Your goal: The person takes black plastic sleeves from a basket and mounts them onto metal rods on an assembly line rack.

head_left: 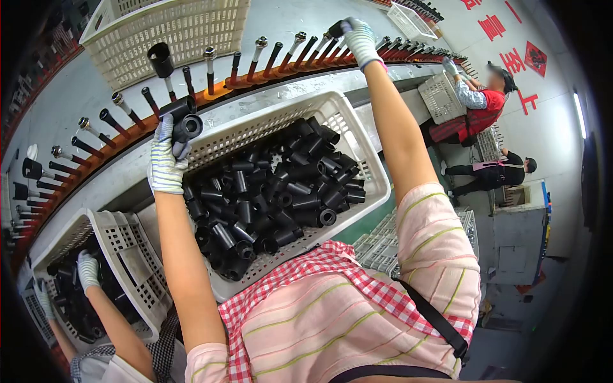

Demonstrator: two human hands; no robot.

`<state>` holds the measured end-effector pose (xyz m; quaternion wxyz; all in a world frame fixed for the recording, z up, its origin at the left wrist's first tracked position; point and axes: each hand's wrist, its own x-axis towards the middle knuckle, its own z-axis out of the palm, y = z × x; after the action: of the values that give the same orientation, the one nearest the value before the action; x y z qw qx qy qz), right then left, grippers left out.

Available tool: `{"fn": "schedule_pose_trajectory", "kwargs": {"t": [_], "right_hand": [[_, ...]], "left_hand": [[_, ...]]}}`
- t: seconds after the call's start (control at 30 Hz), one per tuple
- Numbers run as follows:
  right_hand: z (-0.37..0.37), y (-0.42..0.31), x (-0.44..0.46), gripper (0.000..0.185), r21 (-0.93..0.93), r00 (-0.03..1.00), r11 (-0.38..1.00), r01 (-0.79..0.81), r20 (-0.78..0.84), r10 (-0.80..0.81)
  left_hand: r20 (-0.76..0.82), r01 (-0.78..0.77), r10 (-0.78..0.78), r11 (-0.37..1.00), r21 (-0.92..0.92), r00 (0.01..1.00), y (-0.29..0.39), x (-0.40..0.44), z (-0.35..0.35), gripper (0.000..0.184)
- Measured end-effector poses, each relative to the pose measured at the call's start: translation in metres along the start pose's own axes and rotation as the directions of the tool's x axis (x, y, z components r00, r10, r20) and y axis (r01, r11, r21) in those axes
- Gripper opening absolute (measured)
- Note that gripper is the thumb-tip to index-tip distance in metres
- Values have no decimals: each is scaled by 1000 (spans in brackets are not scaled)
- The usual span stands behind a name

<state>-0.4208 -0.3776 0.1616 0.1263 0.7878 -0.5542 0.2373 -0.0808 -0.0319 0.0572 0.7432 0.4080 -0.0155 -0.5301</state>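
My left hand point(168, 156), in a striped glove, is closed around black plastic sleeves point(187, 127) at the near edge of the row of upright posts. At least two sleeves show in it, one with its round open end facing me. Farther right, my right hand point(361, 43), also gloved, reaches over the row with its fingers closed on a black sleeve point(336, 29) near a post top. Below and between my arms is a white plastic basket point(377, 185) holding many loose black sleeves point(281, 198).
The curved rail point(217, 89) carries posts with black and metal tops; one bears a wide black sleeve point(160, 60). A white crate point(166, 38) stands behind it. At left, a co-worker's gloved hand point(87, 271) reaches into another basket point(105, 236). Two people point(469, 105) work at right.
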Motion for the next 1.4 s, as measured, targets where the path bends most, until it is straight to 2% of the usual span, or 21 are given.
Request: {"fn": "schedule_pose_trajectory", "kwargs": {"t": [0.03, 0.2, 0.23, 0.33, 0.37, 0.43, 0.53, 0.57, 0.67, 0.7, 0.77, 0.83, 0.9, 0.97, 1.07, 1.1, 1.17, 1.27, 1.3, 1.37, 1.4], "right_hand": [[2, -13, 1, 25, 33, 989, 997, -65, 137, 60], [1, -55, 22, 30, 69, 919, 976, 206, 328, -217], [-8, -67, 10, 21, 467, 874, 871, -151, 474, -103], [36, -49, 6, 22, 612, 951, 787, 78, 191, -243], [41, -48, -1, 16, 692, 953, 721, -18, 231, -198], [13, -72, -20, 30, 316, 930, 925, 212, 227, -290], [-22, -97, -70, 43, 379, 847, 770, 513, -75, -527], [-37, -106, -85, 45, 454, 885, 783, 425, -28, -464], [-39, -103, -111, 46, 415, 866, 762, 497, -294, -405], [-41, -104, -122, 32, 493, 882, 734, 466, -326, -341], [-31, -80, -151, 27, 592, 923, 767, 248, 95, -373], [-43, -81, -181, 17, 152, 816, 963, 223, 511, -270], [-19, -62, -216, 18, -114, 670, 927, 358, 722, -170], [5, -32, -256, 25, -234, 616, 816, 529, 767, -180], [1, -22, -277, 37, -256, 620, 664, 702, 679, -394], [-1, -22, -274, 37, -258, 622, 666, 700, 677, -393], [-6, -21, -265, 41, -69, 567, 813, 578, 751, -339], [0, -16, -259, 39, 44, 656, 923, 382, 691, -304], [-4, -17, -254, 39, 43, 656, 923, 383, 691, -304], [-14, -19, -238, 37, 369, 699, 928, -43, 675, -236], [-20, -23, -225, 39, 518, 831, 855, -13, 481, -279]], "left_hand": [[15, 4, -4, 1000, -1, 1000, 0, 1, 0, 18], [-42, -8, 10, 998, 56, 999, 1, -3, 4, 20], [-62, -21, 25, 998, 65, 998, 1, -3, 6, 21], [-14, -8, 9, 998, 54, 1000, 1, 3, 0, 23], [19, -4, 3, 999, 42, 1000, 0, 5, -3, 22], [32, -5, 4, 999, 51, 999, -1, 4, -4, 22], [3, 6, -7, 1000, 28, 1000, 0, 3, -3, 21], [0, 0, 0, 1000, 24, 1000, 0, 3, -2, 21], [-7, 14, -14, 1000, 6, 1000, -1, 3, -2, 18], [-4, 17, -17, 1000, 7, 1000, -1, 2, -1, 18], [1, 8, -8, 1000, -5, 1000, 1, -1, 2, 18], [-2, 7, -7, 1000, -5, 1000, 1, -1, -1, 18], [45, 9, -9, 1000, 12, 999, -2, 4, -8, 18], [-123, -25, 28, 999, 27, 992, 2, -10, 12, 17], [-58, -20, 22, 999, 35, 998, 0, -5, 6, 19], [-46, -21, 22, 999, 33, 999, -1, -3, 3, 19], [31, -12, 11, 999, 30, 999, -2, 2, -4, 21], [-69, -24, 28, 998, 51, 997, 0, -3, 4, 22], [-68, -25, 28, 998, 50, 997, 0, -4, 5, 22], [-65, -25, 29, 998, 62, 997, 1, -5, 5, 21], [-67, -29, 33, 998, 59, 997, 1, -4, 5, 21]]}}
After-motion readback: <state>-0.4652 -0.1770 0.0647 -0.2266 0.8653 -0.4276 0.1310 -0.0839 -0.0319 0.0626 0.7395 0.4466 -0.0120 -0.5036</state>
